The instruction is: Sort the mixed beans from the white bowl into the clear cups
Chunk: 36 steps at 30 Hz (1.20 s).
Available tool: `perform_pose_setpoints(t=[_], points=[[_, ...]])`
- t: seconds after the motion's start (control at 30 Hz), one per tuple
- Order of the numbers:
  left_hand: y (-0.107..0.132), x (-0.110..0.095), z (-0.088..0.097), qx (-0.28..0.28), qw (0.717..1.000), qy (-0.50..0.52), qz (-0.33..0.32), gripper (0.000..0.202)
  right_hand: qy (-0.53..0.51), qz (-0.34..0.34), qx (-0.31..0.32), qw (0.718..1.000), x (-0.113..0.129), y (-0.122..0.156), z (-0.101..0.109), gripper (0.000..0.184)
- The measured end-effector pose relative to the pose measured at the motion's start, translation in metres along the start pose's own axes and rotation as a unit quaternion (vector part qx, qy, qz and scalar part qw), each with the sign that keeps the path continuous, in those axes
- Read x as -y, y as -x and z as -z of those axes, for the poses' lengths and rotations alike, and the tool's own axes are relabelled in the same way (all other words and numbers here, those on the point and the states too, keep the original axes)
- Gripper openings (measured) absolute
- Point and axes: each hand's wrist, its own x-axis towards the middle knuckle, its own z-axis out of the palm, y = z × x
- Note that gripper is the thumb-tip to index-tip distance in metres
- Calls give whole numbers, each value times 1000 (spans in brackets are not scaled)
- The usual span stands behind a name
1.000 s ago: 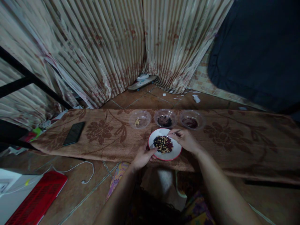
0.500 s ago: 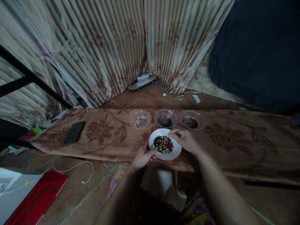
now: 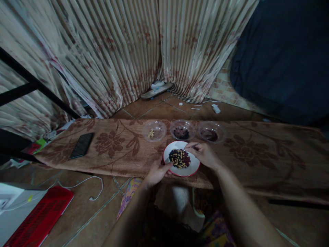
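A white plate (image 3: 191, 167) with a red rim carries a mix of black, yellow and dark red beans (image 3: 180, 158). My left hand (image 3: 158, 172) grips its left edge, thumb over the rim. Over the right side of the plate, my right hand (image 3: 204, 154) is closed on a thin metal utensil (image 3: 194, 145); its kind is mostly hidden by the fingers. Behind the plate stand three clear plastic bowls: the left bowl (image 3: 160, 130) has a few yellow beans, the middle bowl (image 3: 182, 122) black ones, the right bowl (image 3: 219, 132) dark red ones.
The long bench has a brown flowered cloth (image 3: 246, 164). A dark phone (image 3: 81, 145) lies on its left part. Beyond it are striped curtains (image 3: 133, 51), a skateboard (image 3: 156, 91) and white scraps on the tiled floor. A red crate-like object (image 3: 42, 216) sits lower left.
Both hands and the plate hold nearly the same place. The whole view has shifted very slightly.
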Motion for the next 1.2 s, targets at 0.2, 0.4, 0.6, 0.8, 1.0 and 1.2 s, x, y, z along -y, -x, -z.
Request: perform_pose_setpoints(t=[0.2, 0.4, 0.6, 0.8, 1.0, 1.2], points=[[1, -2, 0, -1, 1000, -3, -5, 42, -23, 13, -40, 999, -1, 0, 2, 29], [2, -3, 1, 2, 1000, -17, -1, 39, -85, 17, -138, 987, 4, -8, 9, 26], [1, -1, 2, 9, 1000, -12, -8, 43, -100, 20, -255, 962, -1, -25, 12, 26], [-2, 2, 3, 8, 1000, -17, -8, 42, -111, 13, -293, 950, -18, -39, 6, 28], [0, 0, 3, 7, 1000, -23, -9, 41, -108, 9, -301, 947, -15, -38, 3, 28], [1, -4, 1, 2, 1000, -6, -2, 41, -115, 0, -167, 979, 1, -18, 5, 27]])
